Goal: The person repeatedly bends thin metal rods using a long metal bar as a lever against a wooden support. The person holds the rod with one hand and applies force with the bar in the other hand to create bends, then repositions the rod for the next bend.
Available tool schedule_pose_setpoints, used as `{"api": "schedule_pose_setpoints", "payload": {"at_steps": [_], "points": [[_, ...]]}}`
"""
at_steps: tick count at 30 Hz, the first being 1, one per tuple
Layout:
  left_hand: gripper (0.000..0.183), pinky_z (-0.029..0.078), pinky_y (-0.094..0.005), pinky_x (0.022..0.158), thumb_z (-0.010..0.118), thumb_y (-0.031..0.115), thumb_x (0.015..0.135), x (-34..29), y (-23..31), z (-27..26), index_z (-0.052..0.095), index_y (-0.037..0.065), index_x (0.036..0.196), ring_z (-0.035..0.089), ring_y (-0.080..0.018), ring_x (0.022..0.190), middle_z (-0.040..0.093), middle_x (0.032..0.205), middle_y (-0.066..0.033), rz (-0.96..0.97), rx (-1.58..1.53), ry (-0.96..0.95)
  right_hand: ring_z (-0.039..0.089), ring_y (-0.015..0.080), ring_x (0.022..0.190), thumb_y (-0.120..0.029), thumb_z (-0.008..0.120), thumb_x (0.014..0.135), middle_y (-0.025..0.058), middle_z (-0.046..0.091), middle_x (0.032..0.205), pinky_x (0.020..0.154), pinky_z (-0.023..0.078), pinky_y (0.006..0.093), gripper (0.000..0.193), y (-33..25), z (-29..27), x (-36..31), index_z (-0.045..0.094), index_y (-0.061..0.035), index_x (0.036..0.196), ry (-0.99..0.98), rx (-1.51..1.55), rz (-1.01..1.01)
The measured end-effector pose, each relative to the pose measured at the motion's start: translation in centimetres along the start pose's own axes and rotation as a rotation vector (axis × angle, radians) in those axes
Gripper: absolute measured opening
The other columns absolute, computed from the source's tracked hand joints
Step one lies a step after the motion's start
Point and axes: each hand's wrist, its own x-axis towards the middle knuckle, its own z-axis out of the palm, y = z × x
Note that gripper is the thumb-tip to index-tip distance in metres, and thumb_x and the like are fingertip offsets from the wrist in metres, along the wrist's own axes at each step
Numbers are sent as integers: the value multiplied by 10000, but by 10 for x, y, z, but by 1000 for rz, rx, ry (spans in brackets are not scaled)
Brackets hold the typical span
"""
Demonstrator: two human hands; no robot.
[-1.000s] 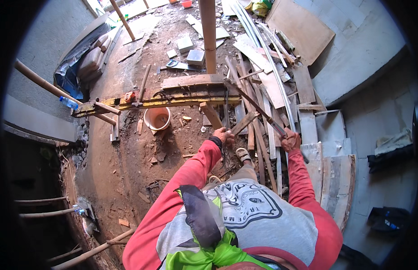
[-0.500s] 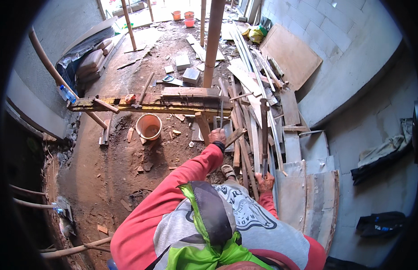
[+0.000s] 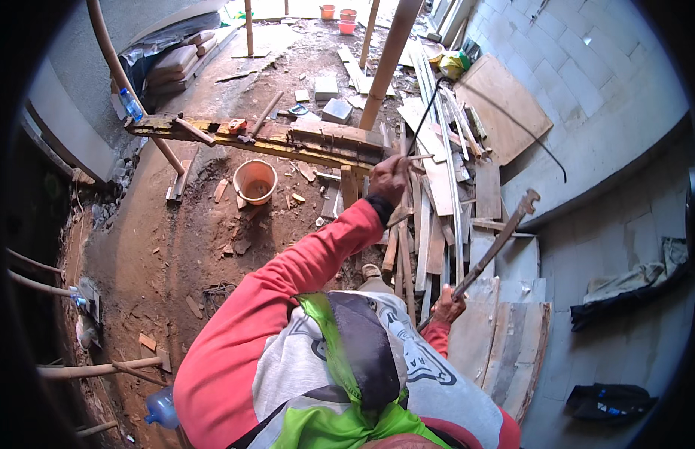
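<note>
My left hand (image 3: pixel 390 179) is closed around one end of a thin dark steel rod (image 3: pixel 415 133). The rod rises from the fist, bends near its top and droops to the right in a long curve. My right hand (image 3: pixel 447 305) grips a rusty rebar bending bar (image 3: pixel 491 253), whose notched head points up and right. Just left of my left hand is a wooden bench beam (image 3: pixel 317 150). On it lie an orange tape measure (image 3: pixel 237 125) and what looks like a hammer (image 3: pixel 265 118).
An orange bucket (image 3: pixel 255 182) stands on the dirt floor before the beam. Loose planks (image 3: pixel 430 202) lie in a heap to the right, near stacked boards (image 3: pixel 504 337). A slanting wooden post (image 3: pixel 388 67) rises behind the beam. A block wall (image 3: pixel 587 90) bounds the right side.
My left hand has risen and moved right, and the bent rod now shows above the beam. The bending bar has tilted from upright toward the right. The view has shifted slightly.
</note>
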Motion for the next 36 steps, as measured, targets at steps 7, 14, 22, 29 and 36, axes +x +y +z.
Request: {"api": "schedule_pose_setpoints", "payload": {"at_steps": [7,14,22,29,36], "points": [[107,537,-321,644,623,90,867,-6,-156,-73,707,96,933,679,-209,702,683,790,-68,146,445,15,422,132,317,-196,695,848,14,471,476,313,374,303,331,29,-12,-5,510,-69,605,-7,6,92],[161,544,-366,686,585,179,873,-14,-226,-127,718,106,928,690,-258,749,698,831,-103,-144,704,-12,527,198,488,-216,725,827,64,540,568,503,417,406,273,71,14,86,621,1,696,-157,-271,-18],[222,550,-426,745,575,241,943,-24,-237,-140,730,85,973,706,-341,833,716,878,-171,-238,780,160,578,336,564,-242,747,810,156,590,616,592,447,444,276,47,91,191,641,12,793,-359,-407,-237],[286,556,-428,806,611,281,936,-53,-261,-119,716,113,1143,707,-346,931,720,992,-179,-503,827,147,416,135,529,-302,757,811,31,456,553,522,382,360,397,0,132,222,544,-6,657,-476,-394,-358],[305,538,-425,906,582,238,948,-25,-232,-135,696,89,1189,679,-362,1018,701,1114,-185,-617,799,0,440,144,552,-264,778,803,62,473,580,542,401,367,338,-46,128,226,573,-7,728,-636,-498,-369]]}}
